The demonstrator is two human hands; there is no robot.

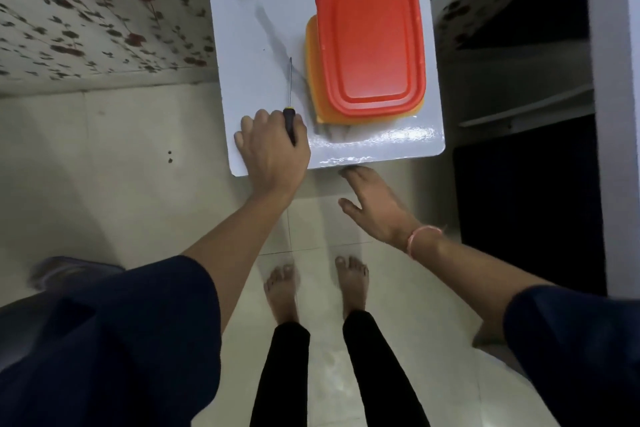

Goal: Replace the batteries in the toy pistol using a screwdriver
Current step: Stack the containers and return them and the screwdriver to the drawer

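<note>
Down below, a white desk (249,28) with rounded corners and a glossy, laminate-like top shows bright glare along its near edge and a soft grey streak running diagonally across it. On its near left corner rests the left grip (273,146), a bare hand with its fingers curled over the desk and closed round the screwdriver (288,114). The tool's black handle, with a small yellow band at the top, is held between thumb and forefinger. Its thin, straight metal shaft points away from the person, close to the desk top and just beside the boxes. Those boxes are two smooth plastic rectangles with rounded corners. A red lid (370,45) with a raised rim and a recessed centre panel sits on top, and an orange container (311,73) peeks out beneath it on the left and near sides. The right grip (372,208) is open and holds nothing; its fingers are straight and spread, and their tips reach just under the desk's near edge. A thin pink bracelet (424,238) circles that wrist. Both arms come out of loose dark navy sleeves (145,340). Two bare feet (282,291) below black trousers stand on the floor (121,166) of large, pale, polished tiles. To the left, the wall (86,10) carries a pattern of dark red flowers and leafy stems on a light ground.
</note>
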